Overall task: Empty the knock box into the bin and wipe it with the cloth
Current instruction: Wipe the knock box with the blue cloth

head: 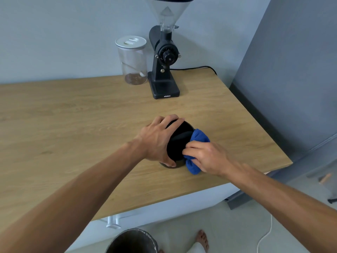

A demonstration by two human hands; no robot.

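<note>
One black knock box point(179, 141) stands on a wooden counter point(73, 114), gripped around its left side by the left hand point(157, 139). The right hand point(206, 155) presses one bunched blue cloth point(197, 137) against the box's right side. One bin point(132, 241) sits on the floor below the counter edge. Behind, near a pale blue wall, stand one grinder point(165, 66) and one lidded jar point(132, 60).

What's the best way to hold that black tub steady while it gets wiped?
Grip the knock box around its round outer wall from the left, as the left hand does. That leaves the right side free for the right hand pressing the blue cloth.
</note>
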